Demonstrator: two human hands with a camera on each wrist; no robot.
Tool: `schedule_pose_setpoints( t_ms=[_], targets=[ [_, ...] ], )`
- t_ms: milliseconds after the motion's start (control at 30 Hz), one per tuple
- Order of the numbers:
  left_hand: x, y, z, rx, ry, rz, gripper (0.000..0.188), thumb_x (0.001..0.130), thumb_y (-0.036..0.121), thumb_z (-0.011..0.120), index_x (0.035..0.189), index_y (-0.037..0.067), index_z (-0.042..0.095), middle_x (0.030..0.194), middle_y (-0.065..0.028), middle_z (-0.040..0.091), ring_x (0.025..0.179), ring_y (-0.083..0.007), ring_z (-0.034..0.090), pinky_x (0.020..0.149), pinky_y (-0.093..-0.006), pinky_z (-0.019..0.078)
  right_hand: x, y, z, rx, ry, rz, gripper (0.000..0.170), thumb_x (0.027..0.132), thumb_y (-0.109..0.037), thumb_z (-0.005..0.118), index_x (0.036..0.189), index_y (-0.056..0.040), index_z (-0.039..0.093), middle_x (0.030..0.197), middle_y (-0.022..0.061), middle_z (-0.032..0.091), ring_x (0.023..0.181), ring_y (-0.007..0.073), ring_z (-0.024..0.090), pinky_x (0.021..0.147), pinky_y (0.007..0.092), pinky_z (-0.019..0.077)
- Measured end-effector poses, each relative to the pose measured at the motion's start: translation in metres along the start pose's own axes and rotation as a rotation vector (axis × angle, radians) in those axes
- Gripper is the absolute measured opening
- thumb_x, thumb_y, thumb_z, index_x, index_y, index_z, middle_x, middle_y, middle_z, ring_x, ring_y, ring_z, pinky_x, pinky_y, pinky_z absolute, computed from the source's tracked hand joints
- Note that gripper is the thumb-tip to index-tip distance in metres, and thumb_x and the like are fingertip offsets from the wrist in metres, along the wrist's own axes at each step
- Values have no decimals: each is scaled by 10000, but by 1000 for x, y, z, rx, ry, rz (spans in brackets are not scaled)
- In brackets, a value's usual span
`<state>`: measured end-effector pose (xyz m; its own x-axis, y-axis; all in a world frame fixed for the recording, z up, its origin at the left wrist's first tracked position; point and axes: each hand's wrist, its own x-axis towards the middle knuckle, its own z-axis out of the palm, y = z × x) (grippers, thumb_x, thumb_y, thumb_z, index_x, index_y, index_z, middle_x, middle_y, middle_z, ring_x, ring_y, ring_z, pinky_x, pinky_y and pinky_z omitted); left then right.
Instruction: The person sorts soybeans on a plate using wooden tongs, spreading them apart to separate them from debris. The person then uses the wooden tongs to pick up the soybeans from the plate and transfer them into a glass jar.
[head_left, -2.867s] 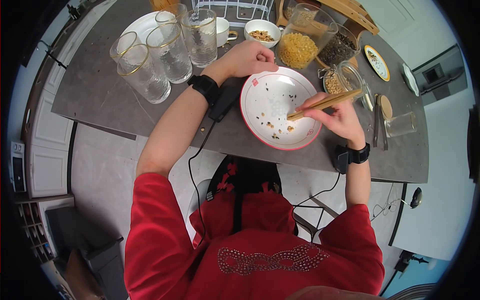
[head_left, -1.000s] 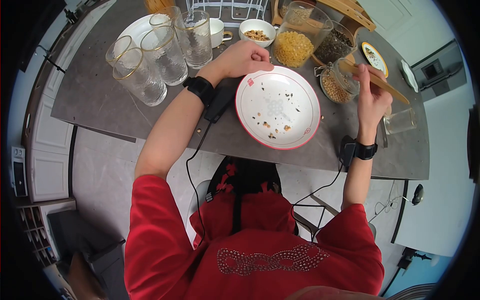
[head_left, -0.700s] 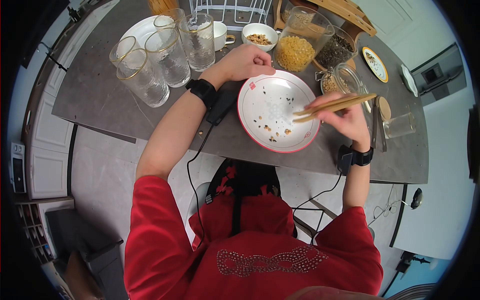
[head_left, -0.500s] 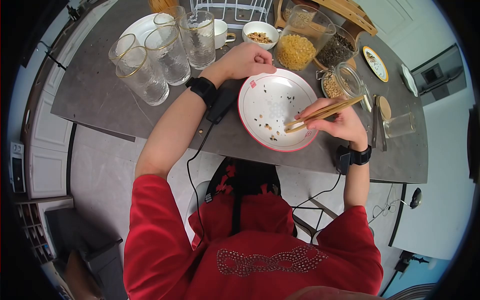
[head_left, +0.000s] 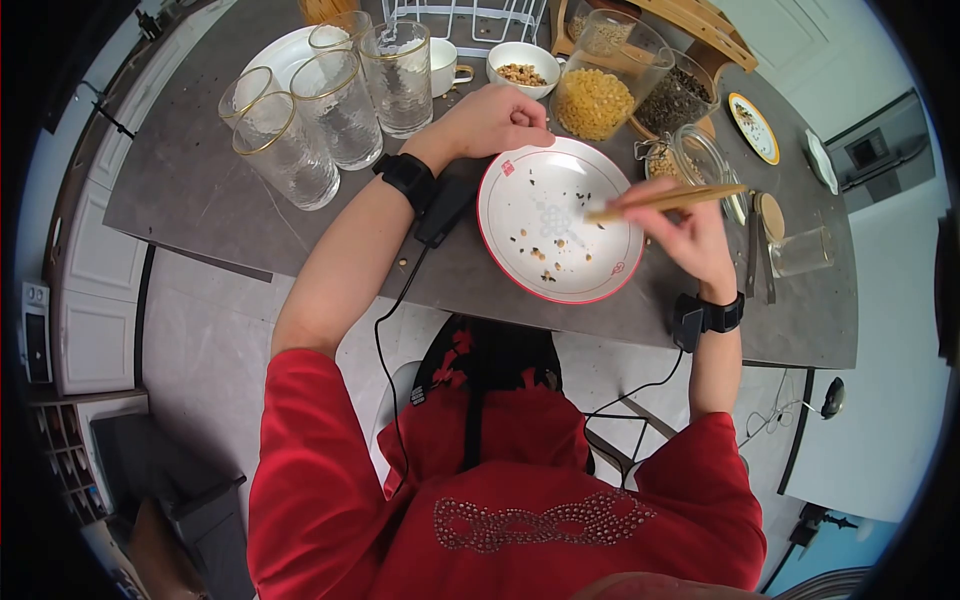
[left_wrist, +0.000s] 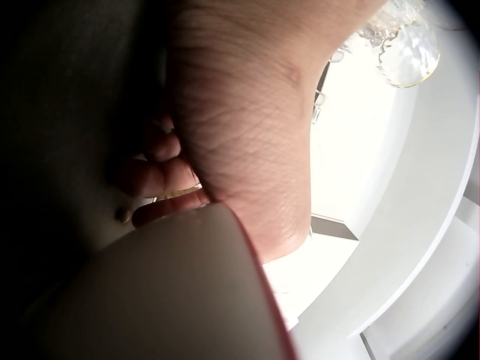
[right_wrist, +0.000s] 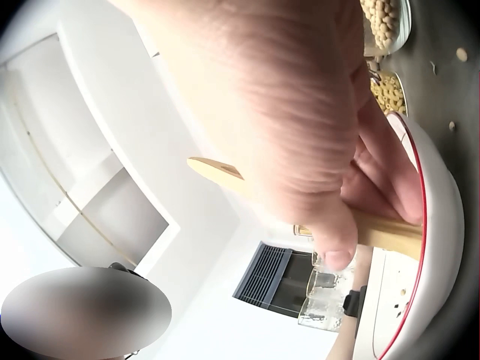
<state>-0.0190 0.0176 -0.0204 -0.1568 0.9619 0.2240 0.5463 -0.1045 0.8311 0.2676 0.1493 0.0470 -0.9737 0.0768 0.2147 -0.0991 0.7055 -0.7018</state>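
Observation:
In the head view a white bowl [head_left: 540, 215] with a red rim stands near the table's front edge, dark flakes and tan bits scattered inside. My left hand [head_left: 498, 122] grips its far rim; the left wrist view has the fingers [left_wrist: 169, 176] curled beside the outer wall, partly hidden. Wooden tongs [head_left: 690, 196] are in my right hand [head_left: 685, 230], pinched between thumb and fingers. Their blurred tips are over the bowl's right half. From the right wrist, the tongs [right_wrist: 394, 234] reach down inside the red rim.
Several gold-rimmed glasses [head_left: 340, 110] stand at left. Behind the bowl are a small bowl of nuts [head_left: 523, 72], a cup [head_left: 442, 68] and a jar of yellow pieces [head_left: 595, 100]. At right lie an open jar [head_left: 690, 165], metal tongs [head_left: 758, 250] and a tipped glass [head_left: 800, 250].
My right hand has swung the tongs from the right side back over the bowl, dipped their tips, then lifted them slightly. More tan bits lie spread in the bowl. The left hand stays on the rim.

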Motion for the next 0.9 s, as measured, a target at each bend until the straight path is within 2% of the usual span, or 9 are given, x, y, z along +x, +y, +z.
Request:
schedule_pose_setpoints(
  t_ms=[67,100,167,267,333,467,533,633,900],
  targets=[
    [0,0,1,4,8,-1,282,871,316,752,801,44,735,602,10,586,559,-75,501,546,-272,389,2,4,-1,43,415,-52,103,947,-99,750,999,-9,755,928,45,764,859,138,703,784,278,543],
    [-1,1,1,8,22,-4,278,869,313,753,800,44,735,601,11,584,559,-76,501,548,-274,388,2,6,-7,42,415,-51,103,947,-99,750,999,-9,755,928,45,764,859,138,703,784,278,543],
    [1,2,0,8,9,-7,273,865,310,753,800,46,735,606,9,594,565,-77,511,556,-275,394,0,10,-23,-266,772,-14,133,989,-129,710,995,1,740,920,62,764,860,130,698,794,277,537],
    [-2,4,-1,11,-11,-16,223,875,247,743,810,35,720,623,25,585,589,-51,497,564,-259,380,-1,22,-35,-221,1001,47,190,1026,-167,672,1027,17,720,952,83,764,873,125,689,808,275,531],
    [-1,5,-1,14,-16,-10,181,889,187,734,820,22,704,634,42,566,609,-24,473,564,-243,361,-3,24,-38,-194,990,44,222,1042,-183,652,1056,34,696,974,110,762,872,130,684,814,274,530],
    [-1,2,0,18,17,3,273,868,311,750,804,46,740,601,12,586,566,-78,506,555,-271,388,-5,9,-26,113,761,-46,178,1027,-135,662,1063,38,680,978,125,760,862,149,690,788,289,543],
    [-2,3,-1,5,12,3,273,870,312,749,804,47,741,597,13,580,563,-77,499,550,-271,384,-8,2,-19,239,328,-13,123,980,-90,708,1039,17,700,967,102,765,857,155,706,767,299,554],
    [0,2,0,19,10,-5,269,870,312,749,808,51,747,598,13,581,559,-78,493,544,-273,381,-5,-4,-16,75,52,-28,96,929,-65,750,1003,-9,724,956,77,770,863,154,719,765,300,564],
    [-2,6,0,-1,-4,-14,193,892,212,741,819,37,711,643,47,577,610,-26,491,561,-239,368,-4,-5,-4,202,-81,-24,119,917,-74,768,1022,-23,746,945,54,772,877,146,721,787,293,560]
  ],
)
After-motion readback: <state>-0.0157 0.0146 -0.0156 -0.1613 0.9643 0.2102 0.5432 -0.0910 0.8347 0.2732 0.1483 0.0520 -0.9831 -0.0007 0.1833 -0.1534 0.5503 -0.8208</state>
